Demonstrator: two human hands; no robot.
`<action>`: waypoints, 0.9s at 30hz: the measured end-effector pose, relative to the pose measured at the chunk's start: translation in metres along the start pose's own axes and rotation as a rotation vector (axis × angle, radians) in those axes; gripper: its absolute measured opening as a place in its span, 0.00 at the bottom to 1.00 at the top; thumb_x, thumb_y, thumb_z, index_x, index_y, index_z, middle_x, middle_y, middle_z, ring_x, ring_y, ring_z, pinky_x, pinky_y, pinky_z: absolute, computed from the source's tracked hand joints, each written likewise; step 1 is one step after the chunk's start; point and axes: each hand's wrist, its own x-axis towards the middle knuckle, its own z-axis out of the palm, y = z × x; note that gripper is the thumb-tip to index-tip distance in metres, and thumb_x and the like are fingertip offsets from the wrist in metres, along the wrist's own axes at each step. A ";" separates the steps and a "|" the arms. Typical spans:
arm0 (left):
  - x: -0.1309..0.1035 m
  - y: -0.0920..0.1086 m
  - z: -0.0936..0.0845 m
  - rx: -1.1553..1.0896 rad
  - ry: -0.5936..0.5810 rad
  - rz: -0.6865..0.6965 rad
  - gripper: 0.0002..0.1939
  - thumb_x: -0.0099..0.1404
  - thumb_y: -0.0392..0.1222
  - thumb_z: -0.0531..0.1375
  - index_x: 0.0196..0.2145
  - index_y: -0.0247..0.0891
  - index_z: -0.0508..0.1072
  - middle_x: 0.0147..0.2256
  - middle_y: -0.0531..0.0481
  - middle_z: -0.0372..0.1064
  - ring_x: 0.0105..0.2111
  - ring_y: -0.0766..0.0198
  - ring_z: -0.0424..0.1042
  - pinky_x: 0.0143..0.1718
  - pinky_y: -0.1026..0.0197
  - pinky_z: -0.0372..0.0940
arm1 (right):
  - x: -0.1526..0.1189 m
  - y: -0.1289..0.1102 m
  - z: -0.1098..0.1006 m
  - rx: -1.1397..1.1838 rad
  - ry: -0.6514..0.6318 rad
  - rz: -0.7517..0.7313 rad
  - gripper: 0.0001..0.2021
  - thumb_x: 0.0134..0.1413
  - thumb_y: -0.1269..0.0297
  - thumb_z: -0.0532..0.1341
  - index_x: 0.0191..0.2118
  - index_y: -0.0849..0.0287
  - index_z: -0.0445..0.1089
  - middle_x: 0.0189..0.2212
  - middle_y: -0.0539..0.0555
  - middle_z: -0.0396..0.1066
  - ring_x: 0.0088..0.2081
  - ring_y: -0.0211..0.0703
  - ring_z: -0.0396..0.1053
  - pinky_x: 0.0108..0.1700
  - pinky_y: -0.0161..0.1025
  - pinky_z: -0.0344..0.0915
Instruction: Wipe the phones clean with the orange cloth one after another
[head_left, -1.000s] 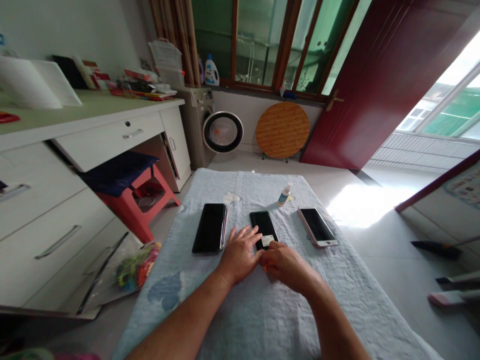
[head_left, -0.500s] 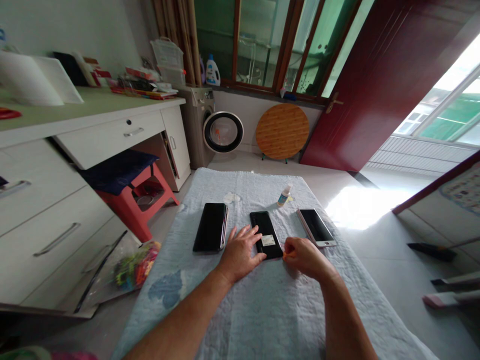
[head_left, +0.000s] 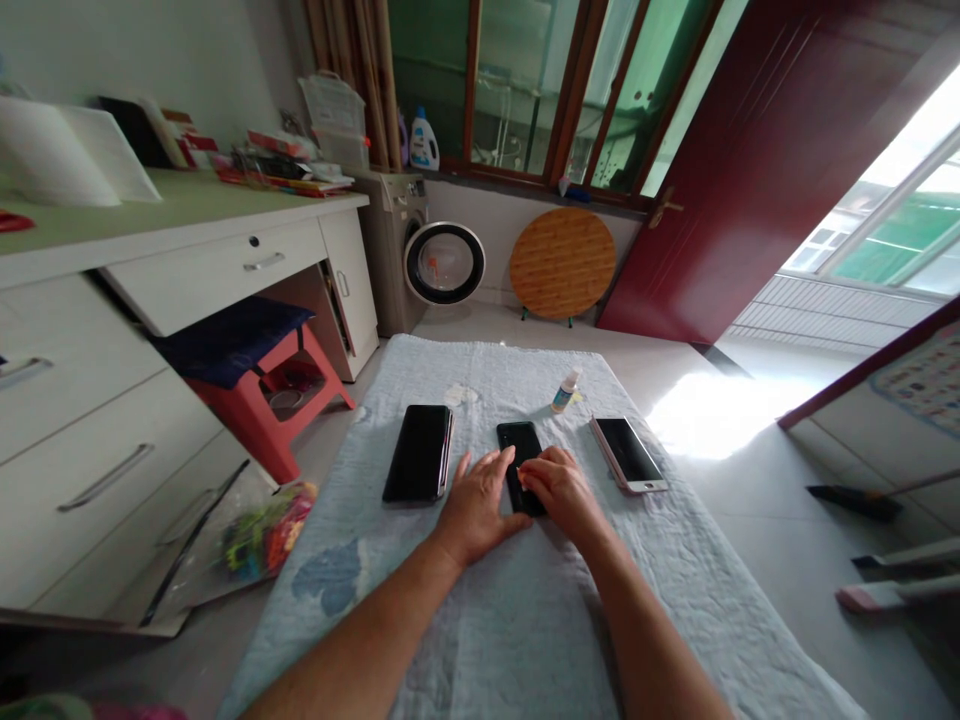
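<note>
A black phone lies back side up on the cloth-covered table, mostly covered by my hands. My left hand rests along its left edge with fingers spread, the thumb by its lower end. Over the phone's middle and right side, my right hand is closed in a pinch, its fingertips pressed to the back. What the pinch holds is hidden; the white label is covered too. Left of my hands is a stack of black phones. A white-framed phone lies to the right, and a small spray bottle stands behind.
The table's blue-grey cloth reaches its edges. On the left are white drawers, a red stool and a plastic bag of colourful things. Behind stand an open washing machine and a round wooden tabletop.
My right hand has moved left from beside the phone's lower right corner onto its back. An orange bit showed under that hand before. My left hand stays in place.
</note>
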 end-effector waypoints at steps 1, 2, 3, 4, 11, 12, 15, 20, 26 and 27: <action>0.000 0.000 0.001 0.003 0.001 0.001 0.45 0.56 0.59 0.65 0.64 0.39 0.52 0.61 0.37 0.59 0.62 0.47 0.57 0.64 0.37 0.40 | 0.003 0.004 0.002 -0.024 0.029 0.029 0.10 0.60 0.63 0.57 0.37 0.55 0.77 0.34 0.52 0.66 0.39 0.41 0.63 0.46 0.37 0.57; 0.000 0.000 0.001 0.007 0.002 0.000 0.44 0.56 0.58 0.65 0.64 0.39 0.53 0.61 0.37 0.59 0.62 0.47 0.57 0.64 0.38 0.40 | 0.006 0.008 0.003 -0.048 0.059 0.059 0.11 0.61 0.62 0.57 0.38 0.54 0.77 0.34 0.52 0.66 0.39 0.41 0.63 0.47 0.37 0.57; 0.000 0.000 0.001 0.010 0.004 -0.001 0.44 0.57 0.57 0.65 0.64 0.39 0.53 0.61 0.38 0.60 0.62 0.47 0.57 0.64 0.38 0.40 | 0.009 0.011 0.003 -0.070 0.088 0.088 0.12 0.62 0.61 0.56 0.38 0.55 0.77 0.35 0.52 0.67 0.40 0.41 0.63 0.47 0.37 0.57; 0.000 0.000 0.001 0.012 0.005 -0.004 0.43 0.57 0.57 0.65 0.63 0.40 0.54 0.61 0.38 0.60 0.62 0.47 0.57 0.64 0.38 0.40 | 0.011 0.014 0.003 -0.092 0.113 0.117 0.13 0.62 0.61 0.55 0.39 0.55 0.77 0.35 0.53 0.67 0.40 0.41 0.64 0.47 0.37 0.56; -0.001 0.003 -0.002 0.010 -0.014 -0.017 0.38 0.58 0.54 0.64 0.62 0.41 0.58 0.61 0.41 0.60 0.62 0.47 0.56 0.65 0.39 0.39 | 0.004 0.018 -0.013 -0.150 0.036 0.225 0.17 0.61 0.61 0.52 0.34 0.60 0.77 0.31 0.54 0.73 0.35 0.39 0.68 0.39 0.33 0.57; -0.001 0.004 -0.002 0.010 -0.017 -0.017 0.38 0.58 0.54 0.64 0.62 0.41 0.59 0.61 0.41 0.59 0.62 0.47 0.56 0.65 0.40 0.39 | 0.001 0.017 -0.016 -0.156 0.007 0.230 0.16 0.60 0.61 0.53 0.33 0.60 0.77 0.30 0.55 0.73 0.34 0.39 0.68 0.38 0.32 0.57; -0.001 0.005 -0.003 0.015 -0.009 -0.020 0.37 0.58 0.53 0.64 0.61 0.41 0.60 0.62 0.42 0.59 0.63 0.48 0.56 0.65 0.40 0.39 | -0.007 0.013 -0.023 -0.170 -0.064 0.251 0.15 0.57 0.62 0.54 0.31 0.60 0.77 0.30 0.55 0.75 0.33 0.39 0.69 0.35 0.33 0.57; 0.000 0.007 -0.004 0.031 -0.010 -0.029 0.36 0.57 0.52 0.65 0.60 0.40 0.62 0.61 0.42 0.60 0.63 0.48 0.56 0.65 0.40 0.40 | -0.015 0.007 -0.034 -0.186 -0.129 0.248 0.11 0.52 0.64 0.56 0.28 0.59 0.76 0.29 0.55 0.75 0.31 0.40 0.69 0.33 0.33 0.56; 0.000 0.006 -0.004 0.039 -0.034 -0.003 0.31 0.59 0.52 0.64 0.57 0.41 0.66 0.62 0.43 0.58 0.63 0.49 0.56 0.65 0.40 0.39 | -0.020 0.005 -0.039 -0.143 -0.175 0.263 0.08 0.50 0.67 0.57 0.24 0.58 0.72 0.22 0.51 0.72 0.26 0.37 0.66 0.29 0.33 0.52; 0.000 0.005 -0.004 0.039 -0.039 0.009 0.30 0.59 0.53 0.64 0.56 0.41 0.66 0.63 0.42 0.57 0.63 0.49 0.56 0.65 0.40 0.39 | -0.020 0.006 -0.037 -0.136 -0.156 0.245 0.07 0.49 0.67 0.57 0.25 0.58 0.71 0.23 0.51 0.72 0.26 0.37 0.66 0.29 0.33 0.52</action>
